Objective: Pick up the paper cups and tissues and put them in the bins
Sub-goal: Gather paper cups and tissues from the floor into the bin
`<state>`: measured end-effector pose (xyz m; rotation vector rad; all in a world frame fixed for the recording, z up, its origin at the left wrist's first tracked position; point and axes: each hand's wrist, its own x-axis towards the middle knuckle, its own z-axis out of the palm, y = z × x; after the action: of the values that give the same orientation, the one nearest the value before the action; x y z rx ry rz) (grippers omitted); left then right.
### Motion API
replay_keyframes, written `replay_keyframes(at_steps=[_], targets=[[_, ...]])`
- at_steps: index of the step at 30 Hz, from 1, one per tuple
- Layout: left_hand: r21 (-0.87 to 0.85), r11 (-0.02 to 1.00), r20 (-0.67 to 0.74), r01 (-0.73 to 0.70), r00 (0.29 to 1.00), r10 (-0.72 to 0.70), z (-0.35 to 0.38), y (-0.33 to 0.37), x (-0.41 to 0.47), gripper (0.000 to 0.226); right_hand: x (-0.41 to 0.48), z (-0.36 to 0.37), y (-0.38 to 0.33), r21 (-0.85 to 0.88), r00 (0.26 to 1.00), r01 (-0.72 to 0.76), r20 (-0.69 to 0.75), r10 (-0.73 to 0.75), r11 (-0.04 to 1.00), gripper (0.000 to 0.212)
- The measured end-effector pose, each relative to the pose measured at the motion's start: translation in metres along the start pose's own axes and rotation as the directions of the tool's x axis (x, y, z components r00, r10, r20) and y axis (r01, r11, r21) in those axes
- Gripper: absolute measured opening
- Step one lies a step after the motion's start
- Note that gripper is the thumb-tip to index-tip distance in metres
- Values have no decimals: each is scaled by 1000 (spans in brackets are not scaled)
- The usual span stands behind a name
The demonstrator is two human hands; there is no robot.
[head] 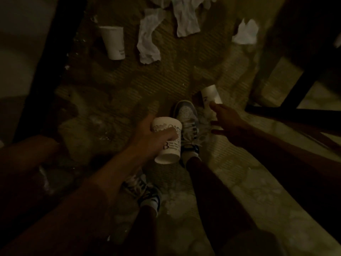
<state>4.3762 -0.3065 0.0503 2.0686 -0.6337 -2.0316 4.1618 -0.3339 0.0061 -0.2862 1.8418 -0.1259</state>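
My left hand (147,137) grips a white printed paper cup (168,145) above my feet, thumb across its side. My right hand (227,122) reaches with spread, straight fingers toward a second white cup (210,96) lying on the carpet just beyond my fingertips; whether they touch it is unclear. A third cup (113,42) lies on its side at the upper left. Crumpled white tissues lie further off: one long tissue (148,36) beside the third cup, another tissue (186,21) at the top centre, and a smaller tissue (246,33) at the upper right.
The room is dim. My two shoes (186,115) stand on the patterned carpet between the hands. Dark furniture legs (295,93) rise at the right, and a dark edge (46,71) runs along the left. No bin is in view.
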Motion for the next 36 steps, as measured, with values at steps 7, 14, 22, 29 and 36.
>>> replay_keyframes(at_steps=[7, 14, 22, 29, 36], targets=[[-5, 999, -73, 47, 996, -47, 23, 13, 46, 21, 55, -19, -9, 229, 980, -201, 45, 196, 952, 63], [20, 1000, -243, 24, 970, -18, 34, 11, 87, 35, 89, -20, -6, 407, 960, -273, 56, 275, 871, 48], [144, 979, -229, 146, 967, -111, 46, 12, 99, 33, 105, -33, -8, 269, 978, -141, -114, 177, 953, 24], [362, 927, -229, 100, 973, -16, 41, 45, 89, 50, 71, -33, -44, 109, 1000, 9, 10, -10, 994, 38], [128, 954, -81, 271, 962, -262, -9, 76, 74, 87, 36, 4, -117, 20, 915, 101, 390, -101, 995, 41]])
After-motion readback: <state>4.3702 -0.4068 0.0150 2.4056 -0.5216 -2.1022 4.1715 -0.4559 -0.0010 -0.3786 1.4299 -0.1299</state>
